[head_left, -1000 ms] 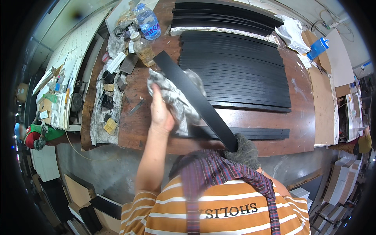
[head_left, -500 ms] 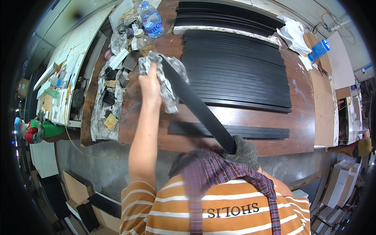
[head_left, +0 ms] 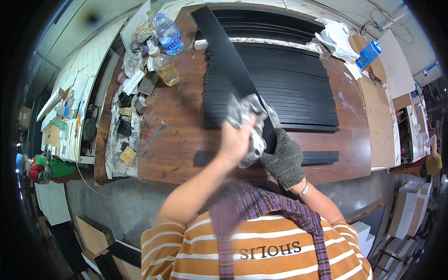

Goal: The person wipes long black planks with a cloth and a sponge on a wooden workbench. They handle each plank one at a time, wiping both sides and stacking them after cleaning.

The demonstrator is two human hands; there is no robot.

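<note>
Nearest, the person's striped shirt (head_left: 196,249) and checked scarf (head_left: 284,200) sit about where they did half a second ago, but the gloved right hand (head_left: 284,161) has moved forward, off the near edge and further over the desk (head_left: 352,140), so that a wristband (head_left: 304,188) now shows behind the glove. That hand is clasped on the near end of a long black strip (head_left: 231,65), thumb on one edge and fingers along the other. The bare left hand (head_left: 235,140), up by the strip's far end before, has come back and now works just beside the glove, closed around a crumpled grey-and-white cloth (head_left: 241,110) that presses against the strip and laps partly over its face. From the two hands the strip runs away and to the left, held above the desk, and its far end, earlier level with the bottles, now reaches across the furthest stack. Beneath the hands, partly hidden by them, a low row of black strips (head_left: 319,157) lies near the front edge. Beyond it comes a broad stack of black strips (head_left: 284,88), with a small bottle of yellowish liquid (head_left: 166,70) and a larger clear bottle (head_left: 168,32) standing to its left. Farther still lies another black stack (head_left: 275,25), with a white cloth (head_left: 337,39) at its right end.
</note>
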